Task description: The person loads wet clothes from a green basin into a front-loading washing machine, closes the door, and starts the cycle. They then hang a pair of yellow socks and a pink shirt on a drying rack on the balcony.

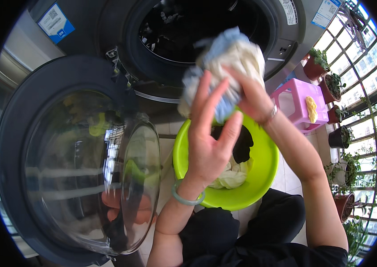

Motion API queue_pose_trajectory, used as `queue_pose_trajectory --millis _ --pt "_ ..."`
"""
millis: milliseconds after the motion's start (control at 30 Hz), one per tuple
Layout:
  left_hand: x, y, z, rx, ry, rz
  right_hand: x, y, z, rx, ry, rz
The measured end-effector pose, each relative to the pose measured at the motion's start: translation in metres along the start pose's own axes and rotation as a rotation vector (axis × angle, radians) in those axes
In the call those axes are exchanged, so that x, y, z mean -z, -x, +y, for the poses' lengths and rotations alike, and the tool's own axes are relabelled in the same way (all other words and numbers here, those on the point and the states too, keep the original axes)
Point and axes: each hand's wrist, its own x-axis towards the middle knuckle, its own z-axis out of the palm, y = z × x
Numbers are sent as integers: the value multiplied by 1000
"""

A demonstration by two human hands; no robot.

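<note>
A bunched bundle of white and light blue clothes [241,55], blurred by motion, is held up between the lime-green basin and the washing machine's round opening [201,26]. My right hand [254,99] grips the bundle from its near right side; its fingertips are partly lost in the cloth. My left hand [208,149], with a pale green bangle at the wrist, is raised on the left, fingers spread and lying along the bundle's near side. Below both hands stands the lime-green basin [266,171]. Inside it lie a black garment [243,147] and a whitish one [230,179].
The washing machine's round glass door [77,147] hangs wide open on the left. A pink plastic stool [304,95] with a yellow cloth [311,109] stands at the right. Several potted plants [344,171] line the barred window. My knees are near the basin's front.
</note>
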Motion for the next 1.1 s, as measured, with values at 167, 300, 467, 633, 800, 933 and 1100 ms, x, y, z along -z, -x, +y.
queue_pose_trajectory --millis 167,300,467,633,800,933,1100 --pt "0 -1 -25 314 455 268 -48 -131 -26 165 46 -407" --pt "16 22 -47 505 453 330 -38 -98 -21 576 1074 -33" --pt "3 42 -54 592 474 359 76 18 51 124 1780 -388" --pt "-13 48 -53 675 505 249 106 57 93 -27 2032 -314" --pt "5 57 -57 695 416 263 84 66 22 -93 1358 -102" --pt "4 65 -72 713 416 318 63 88 -40 -50 700 40" --pt "3 70 -84 702 503 357 40 109 -49 86 764 -225"
